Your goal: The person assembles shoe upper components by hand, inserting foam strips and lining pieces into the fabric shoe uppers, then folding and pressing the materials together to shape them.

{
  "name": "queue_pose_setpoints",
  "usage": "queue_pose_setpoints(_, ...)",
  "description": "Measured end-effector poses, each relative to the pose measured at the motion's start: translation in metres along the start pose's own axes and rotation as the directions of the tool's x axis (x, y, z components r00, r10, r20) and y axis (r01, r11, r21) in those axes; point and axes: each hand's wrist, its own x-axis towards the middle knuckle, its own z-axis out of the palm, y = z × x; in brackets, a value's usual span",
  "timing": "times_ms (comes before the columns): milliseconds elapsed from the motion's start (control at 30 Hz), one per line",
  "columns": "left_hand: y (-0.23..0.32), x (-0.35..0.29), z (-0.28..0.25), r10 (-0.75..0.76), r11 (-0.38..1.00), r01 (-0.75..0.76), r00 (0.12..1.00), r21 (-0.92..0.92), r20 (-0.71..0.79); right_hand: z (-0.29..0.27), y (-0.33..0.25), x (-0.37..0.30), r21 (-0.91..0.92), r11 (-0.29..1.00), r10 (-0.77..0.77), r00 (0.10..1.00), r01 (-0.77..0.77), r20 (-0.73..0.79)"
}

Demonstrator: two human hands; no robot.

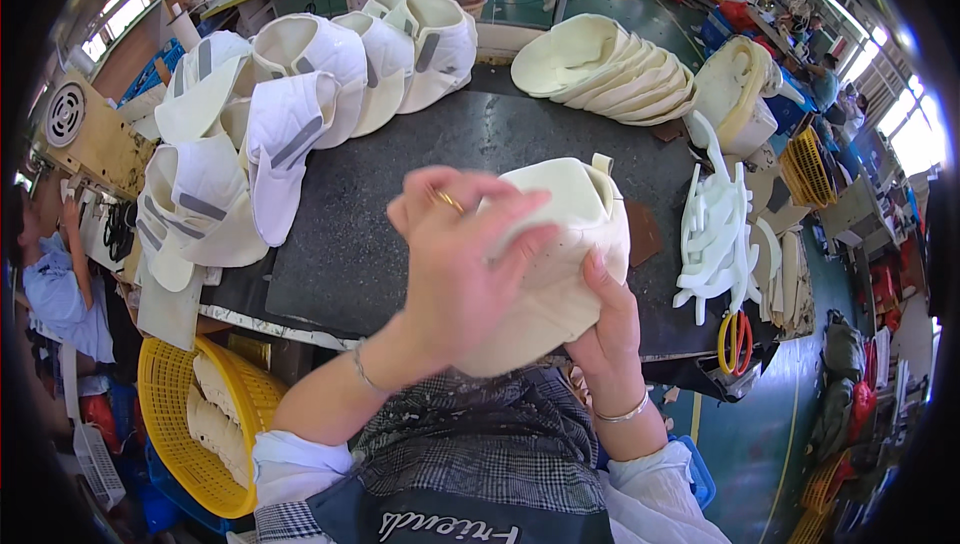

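Note:
A cream-white shoe upper (575, 284) is held over the near part of the dark worktable, a small loop standing up at its far end. My right hand (612, 319) grips its right side, with the thumb on the outer face and the other fingers mostly hidden beneath. My left hand (450, 254), blurred by motion, hovers over or lightly touches the upper's left side. Its thumb and a finger are stretched out and apart, and nothing shows between them. A gold ring sits on one finger. A brown scrap (643, 234) lies behind the upper.
White quilted shoe uppers (285, 134) with grey strips line the table's left and far side. Nested cream uppers (610, 74) lie far right. White plastic pieces (715, 229) are piled at right. A yellow basket (165, 394) stands lower left. Another person (65, 284) works at far left.

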Motion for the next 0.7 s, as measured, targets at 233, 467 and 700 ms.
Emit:
queue_pose_setpoints(233, 0.015, -0.03, 0.01, -0.174, 0.982, 0.172, 0.985, -0.076, -0.013, 0.007, 0.009, 0.005, 0.129, 0.985, 0.118, 0.992, -0.112, -0.046)
queue_pose_setpoints(467, 0.012, -0.029, 0.008, -0.251, 0.952, 0.245, 0.968, -0.181, -0.013, 0.008, 0.012, 0.002, -0.005, 1.0, -0.016, 0.999, 0.016, -0.042)
queue_pose_setpoints(700, 0.018, -0.025, -0.006, -0.047, 0.999, 0.047, 0.998, 0.016, 0.041, 0.0, 0.013, 0.001, 0.002, 0.999, 0.048, 0.992, -0.048, -0.117)
